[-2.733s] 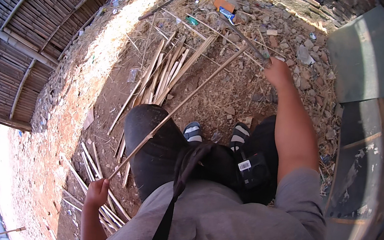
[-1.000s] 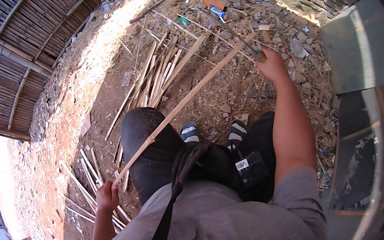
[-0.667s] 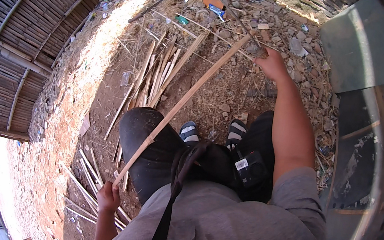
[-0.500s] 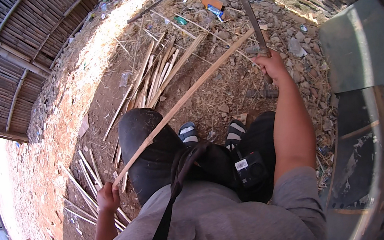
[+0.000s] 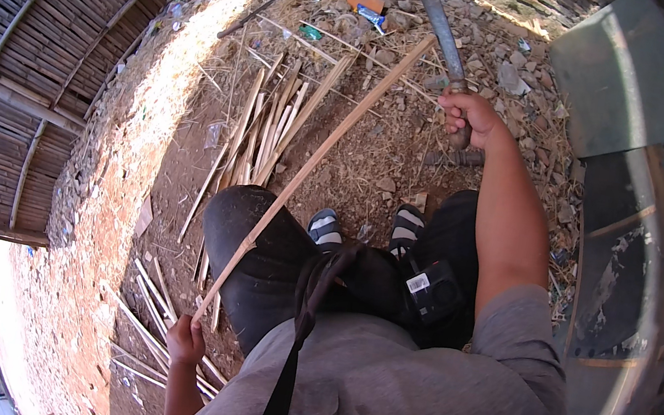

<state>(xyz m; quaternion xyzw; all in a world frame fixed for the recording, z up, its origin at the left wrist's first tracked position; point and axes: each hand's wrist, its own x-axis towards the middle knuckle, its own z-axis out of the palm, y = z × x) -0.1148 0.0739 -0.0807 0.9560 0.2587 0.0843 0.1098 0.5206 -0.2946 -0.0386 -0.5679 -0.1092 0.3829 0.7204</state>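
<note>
My left hand [image 5: 186, 338] is closed around the near end of a long bamboo strip [image 5: 329, 153]. The strip slants up and to the right across my knee, its far end raised near the rubble. My right hand [image 5: 469, 116] grips the wooden handle of a machete [image 5: 441, 32]. Its long dark blade points away from me, just right of the strip's far end and apart from it. Under and beyond the strip lies a pile of split bamboo strips [image 5: 269, 126] on the dirt. More pale strips [image 5: 154, 323] lie on the ground beside my left hand.
Stones and dry shavings [image 5: 528, 82] cover the ground ahead. A bamboo-slat panel [image 5: 44, 23] stands at the left, and grey-green sheets [image 5: 629, 88] lean at the right. My sandalled feet [image 5: 326, 228] are between my bent knees, near a small black device [image 5: 432, 291] hanging at my lap.
The machete has turned in my right hand, so its blade shows broader and its handle's butt is visible. The strip's far end has shifted slightly left; my left hand stays nearly still.
</note>
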